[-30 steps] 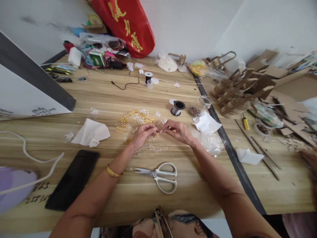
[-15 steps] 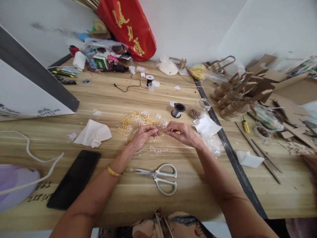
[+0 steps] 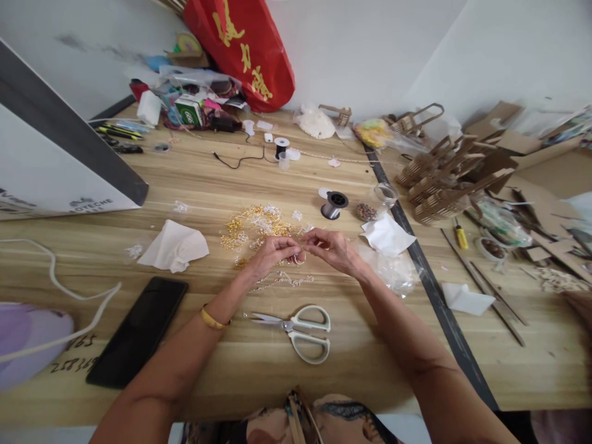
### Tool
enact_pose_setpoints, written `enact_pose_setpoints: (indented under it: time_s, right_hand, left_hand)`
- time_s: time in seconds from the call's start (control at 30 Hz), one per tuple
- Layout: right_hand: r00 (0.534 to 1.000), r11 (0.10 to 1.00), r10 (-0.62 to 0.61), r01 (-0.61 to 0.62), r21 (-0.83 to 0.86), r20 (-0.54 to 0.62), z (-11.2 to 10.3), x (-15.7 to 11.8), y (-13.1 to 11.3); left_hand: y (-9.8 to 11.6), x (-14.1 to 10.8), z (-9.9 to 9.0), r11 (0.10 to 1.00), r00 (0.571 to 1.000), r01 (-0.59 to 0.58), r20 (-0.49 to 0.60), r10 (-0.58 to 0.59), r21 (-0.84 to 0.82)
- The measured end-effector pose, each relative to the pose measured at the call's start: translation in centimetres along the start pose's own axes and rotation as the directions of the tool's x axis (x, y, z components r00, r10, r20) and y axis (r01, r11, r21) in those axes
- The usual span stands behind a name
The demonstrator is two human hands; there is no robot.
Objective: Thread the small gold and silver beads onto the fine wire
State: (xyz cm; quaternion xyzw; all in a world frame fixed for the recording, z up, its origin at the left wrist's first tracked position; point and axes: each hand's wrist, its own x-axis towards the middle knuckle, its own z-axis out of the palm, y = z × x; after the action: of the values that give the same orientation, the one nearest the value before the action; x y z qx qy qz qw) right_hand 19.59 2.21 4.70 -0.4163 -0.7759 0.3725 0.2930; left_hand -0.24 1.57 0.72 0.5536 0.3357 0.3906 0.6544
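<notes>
My left hand [image 3: 276, 254] and my right hand [image 3: 333, 251] meet fingertip to fingertip over the table, both pinched closed. A thin pale strand [image 3: 300, 259] curls in a small loop below the fingertips; both hands seem to grip it, though its ends are hidden. Just behind my left hand spreads a pile of gold and silver beads or findings [image 3: 252, 222]. In front of the fingers lies a beaded chain [image 3: 291, 280]. White-handled scissors [image 3: 291, 325] rest nearer to me, blades pointing left.
A spool of fine wire [image 3: 333, 205] stands behind my right hand, beside a pot of brown beads [image 3: 366, 212]. Left are a white cloth [image 3: 174, 248] and a black phone [image 3: 139, 333]. Small woven baskets [image 3: 439, 185] and thin rods [image 3: 485, 287] lie right, past a black strip.
My hands have come closer together, so the fingertips nearly touch. The strand stretched between them now hangs as a small loop. Scissors and chain have stayed put.
</notes>
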Motion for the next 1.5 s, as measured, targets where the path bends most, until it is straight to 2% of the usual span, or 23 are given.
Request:
enact_pose_setpoints:
  time_s: [0.27, 0.53, 0.73, 0.9, 1.07, 1.23, 1.5]
  right_hand:
    - [0.998, 0.997, -0.037, 0.040, -0.069, 0.045, -0.1, 0.0, -0.6]
    - [0.999, 0.999, 0.011, -0.013, 0.047, 0.047, -0.6, 0.0, 0.2]
    - [0.998, 0.988, 0.024, -0.032, 0.153, 0.052, -0.7, 0.2, 0.6]
    - [0.997, 0.978, 0.043, -0.055, 0.203, 0.064, -0.6, 0.3, 0.6]
    - [0.997, 0.975, 0.056, -0.067, 0.213, 0.059, -0.7, 0.3, 0.5]
    - [0.996, 0.969, 0.067, -0.078, 0.233, 0.057, -0.8, 0.3, 0.9]
    - [0.996, 0.959, 0.065, -0.079, 0.272, 0.060, -0.7, 0.4, 1.0]
  left_hand:
    - [0.0, -0.1, 0.2, 1.000, 1.000, 0.013, 0.012, -0.013, 0.017]
    - [-0.6, 0.2, -0.3, 0.998, 1.000, 0.018, 0.013, -0.017, -0.058]
    - [-0.7, 0.3, -0.2, 0.994, 0.998, 0.016, -0.059, -0.023, -0.108]
    - [-1.1, 0.5, -0.2, 0.997, 0.997, 0.015, -0.073, -0.021, -0.073]
    - [-0.6, 0.4, 0.0, 1.000, 0.994, 0.027, -0.103, -0.026, 0.002]
    - [-0.3, 0.3, 0.1, 1.000, 0.997, 0.022, -0.074, -0.022, -0.001]
    - [-1.0, 0.4, -0.4, 1.000, 0.999, 0.013, -0.050, -0.013, -0.001]
